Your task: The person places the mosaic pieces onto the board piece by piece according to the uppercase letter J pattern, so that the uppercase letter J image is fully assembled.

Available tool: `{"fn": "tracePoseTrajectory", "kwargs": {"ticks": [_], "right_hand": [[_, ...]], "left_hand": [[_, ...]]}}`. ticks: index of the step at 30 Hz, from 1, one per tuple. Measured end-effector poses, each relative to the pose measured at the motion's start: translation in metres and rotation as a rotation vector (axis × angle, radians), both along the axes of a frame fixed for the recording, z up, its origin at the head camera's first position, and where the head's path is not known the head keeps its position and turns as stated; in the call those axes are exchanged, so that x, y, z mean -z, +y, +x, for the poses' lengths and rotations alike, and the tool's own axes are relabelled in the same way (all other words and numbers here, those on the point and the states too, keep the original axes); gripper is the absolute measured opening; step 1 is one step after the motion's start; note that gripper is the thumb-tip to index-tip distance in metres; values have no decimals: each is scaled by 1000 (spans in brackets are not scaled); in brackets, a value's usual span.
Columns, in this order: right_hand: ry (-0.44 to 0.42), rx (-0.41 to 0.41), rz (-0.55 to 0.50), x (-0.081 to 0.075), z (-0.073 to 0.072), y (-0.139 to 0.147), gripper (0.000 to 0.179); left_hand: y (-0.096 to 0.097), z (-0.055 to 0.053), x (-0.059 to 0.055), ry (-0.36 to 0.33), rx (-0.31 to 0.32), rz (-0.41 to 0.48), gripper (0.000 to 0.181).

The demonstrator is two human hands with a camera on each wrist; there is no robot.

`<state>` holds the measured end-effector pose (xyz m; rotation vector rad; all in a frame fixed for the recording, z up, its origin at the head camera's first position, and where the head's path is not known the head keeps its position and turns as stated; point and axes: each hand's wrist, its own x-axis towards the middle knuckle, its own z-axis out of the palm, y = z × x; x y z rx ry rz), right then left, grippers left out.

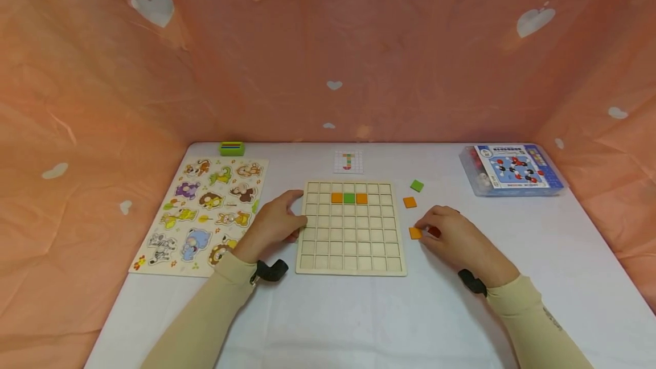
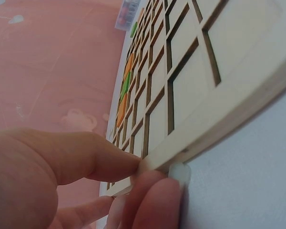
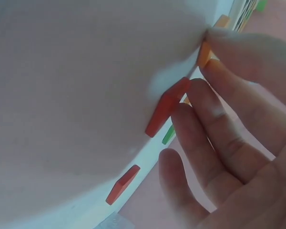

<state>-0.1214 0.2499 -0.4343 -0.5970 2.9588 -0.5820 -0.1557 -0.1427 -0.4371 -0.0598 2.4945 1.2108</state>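
Beyond beige sleeves [image 1: 200, 318], the grid board [image 1: 351, 235] was pinched by the left hand [image 1: 274, 221], an orange tile [image 1: 414, 233] beside it by the right hand [image 1: 453, 235]; three tiles [image 1: 349, 198] were seated inside; loose tiles [image 1: 410, 202] were left unplaced.

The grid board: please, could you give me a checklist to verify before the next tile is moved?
1. Grid board held: ok, the left hand grips its left edge.
2. Three placed tiles in separate cells: ok.
3. Orange tile in the right hand: ok, thumb and finger pinch it.
4. Pattern card readable in every square: cannot tell, too small.
5. All tiles on board: not ok, a green tile lies to its right.
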Motion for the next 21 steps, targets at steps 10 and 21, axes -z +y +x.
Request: {"fn": "tracePoseTrajectory", "kwargs": {"ticks": [10, 21], "right_hand": [[60, -56, -18, -5, -7, -7, 12], [11, -79, -42, -11, -35, -56, 16]], "left_hand": [[-1, 1, 0, 5, 10, -6, 73], [0, 0, 1, -3, 5, -2, 73]]}}
